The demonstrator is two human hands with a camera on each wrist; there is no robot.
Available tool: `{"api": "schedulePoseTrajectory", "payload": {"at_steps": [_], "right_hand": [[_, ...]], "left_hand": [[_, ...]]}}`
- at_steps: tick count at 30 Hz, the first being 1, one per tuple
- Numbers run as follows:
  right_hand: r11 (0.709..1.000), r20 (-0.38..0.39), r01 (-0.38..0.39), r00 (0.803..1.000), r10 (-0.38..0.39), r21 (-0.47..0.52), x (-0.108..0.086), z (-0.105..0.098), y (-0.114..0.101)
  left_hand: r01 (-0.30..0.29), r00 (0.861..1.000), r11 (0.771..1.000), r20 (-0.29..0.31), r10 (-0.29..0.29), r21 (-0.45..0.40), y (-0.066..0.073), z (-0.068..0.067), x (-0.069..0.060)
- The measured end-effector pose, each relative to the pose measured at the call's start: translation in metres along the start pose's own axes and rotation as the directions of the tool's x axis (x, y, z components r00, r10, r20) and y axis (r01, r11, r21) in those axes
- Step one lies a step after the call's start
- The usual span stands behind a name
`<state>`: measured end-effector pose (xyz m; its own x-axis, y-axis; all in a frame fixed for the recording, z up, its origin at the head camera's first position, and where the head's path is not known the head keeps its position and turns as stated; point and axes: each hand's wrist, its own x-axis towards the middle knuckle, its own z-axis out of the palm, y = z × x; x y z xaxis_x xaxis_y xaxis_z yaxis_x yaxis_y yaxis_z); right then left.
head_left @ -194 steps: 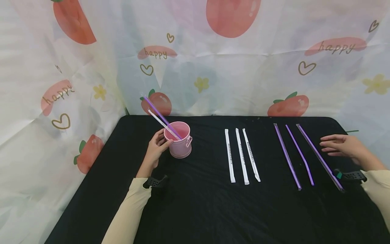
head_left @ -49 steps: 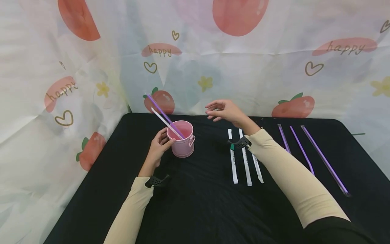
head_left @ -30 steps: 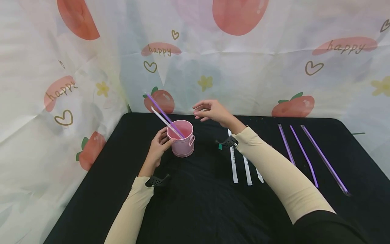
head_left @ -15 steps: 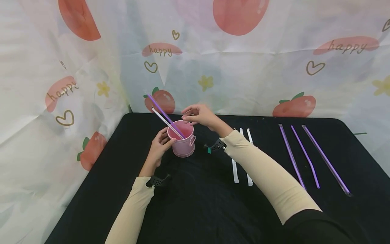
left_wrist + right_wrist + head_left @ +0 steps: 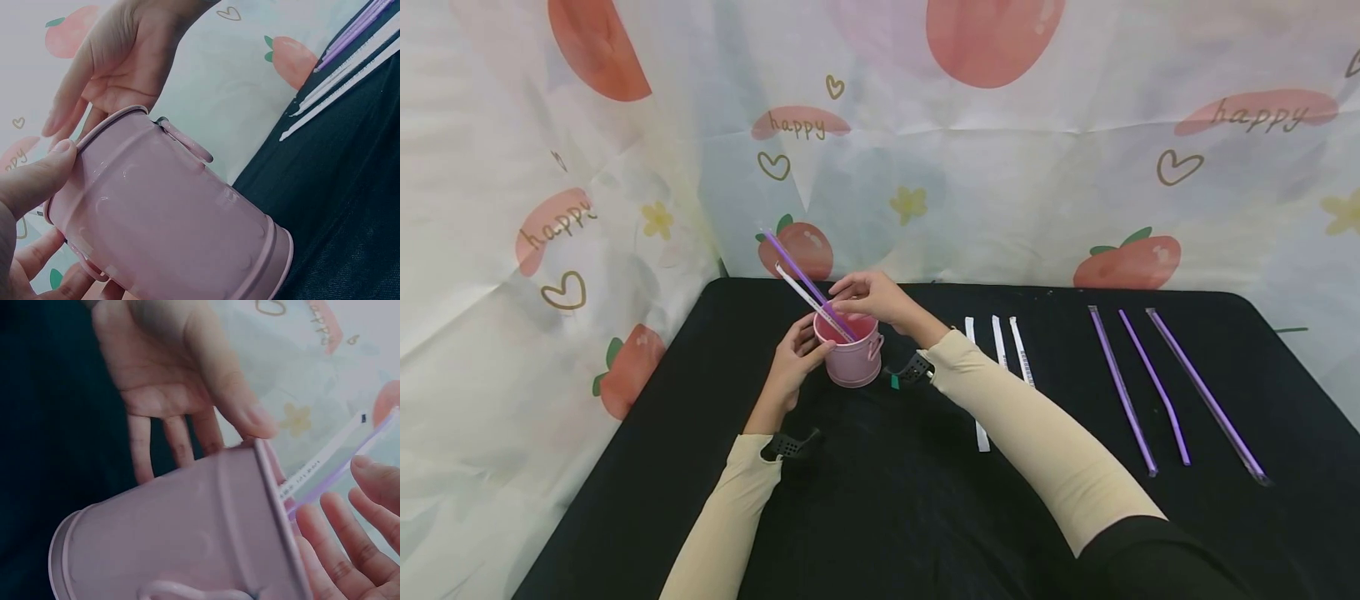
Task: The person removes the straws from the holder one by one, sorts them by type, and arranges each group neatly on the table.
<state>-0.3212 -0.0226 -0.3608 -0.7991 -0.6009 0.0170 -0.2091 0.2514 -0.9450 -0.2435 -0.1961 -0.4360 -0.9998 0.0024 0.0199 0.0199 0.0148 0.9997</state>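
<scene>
A small pink bucket (image 5: 852, 363) stands toward the table's left, with a purple straw (image 5: 790, 260) and a white paper-wrapped straw (image 5: 797, 287) leaning out of it to the left. My left hand (image 5: 785, 367) holds the bucket from the left, thumb at the rim and fingers along the side. Over the opening is my right hand (image 5: 880, 305), beside the purple straw. In the right wrist view the purple straw (image 5: 350, 459) passes between the spread thumb and fingers of my right hand (image 5: 350, 550), with no grip visible.
Three white wrapped straws (image 5: 1020, 350) lie mid-table, partly hidden by my right sleeve (image 5: 1022, 433). Farther right lie three purple straws (image 5: 1122, 392), roughly side by side. A printed cloth (image 5: 985, 192) hangs behind the black table (image 5: 880, 500).
My right hand has come from beside the purple straws at the right, leftward over the table, and down to the bucket's opening. The left hand has kept hold of the bucket.
</scene>
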Motion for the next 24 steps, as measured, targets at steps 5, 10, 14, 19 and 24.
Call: {"api": "schedulePoseTrajectory", "payload": {"at_steps": [5, 10, 14, 19, 24], "right_hand": [[1.0, -0.019, 0.005, 1.0, -0.005, -0.012, 0.003, 0.007, 0.003], [0.998, -0.041, 0.02, 0.999, -0.022, -0.053, 0.006, 0.012, 0.005], [0.998, -0.054, 0.027, 0.998, -0.031, -0.061, 0.009, 0.015, 0.005], [0.995, -0.061, 0.052, 0.997, -0.057, -0.086, 0.011, 0.019, 0.005], [0.987, -0.049, 0.084, 0.995, -0.091, -0.135, 0.011, 0.022, 0.003]], "left_hand": [[0.001, 1.0, 1.0, 0.002, -0.001, 0.001, -0.001, 0.0, 0.0], [0.005, 1.0, 1.0, 0.004, -0.005, 0.007, -0.001, 0.0, 0.0], [0.008, 1.0, 1.0, 0.006, -0.008, 0.005, -0.001, 0.0, -0.001], [0.027, 1.0, 1.0, 0.014, -0.027, -0.01, 0.002, 0.0, -0.002], [0.028, 0.999, 0.999, 0.033, -0.028, -0.023, 0.005, -0.001, -0.001]]}}
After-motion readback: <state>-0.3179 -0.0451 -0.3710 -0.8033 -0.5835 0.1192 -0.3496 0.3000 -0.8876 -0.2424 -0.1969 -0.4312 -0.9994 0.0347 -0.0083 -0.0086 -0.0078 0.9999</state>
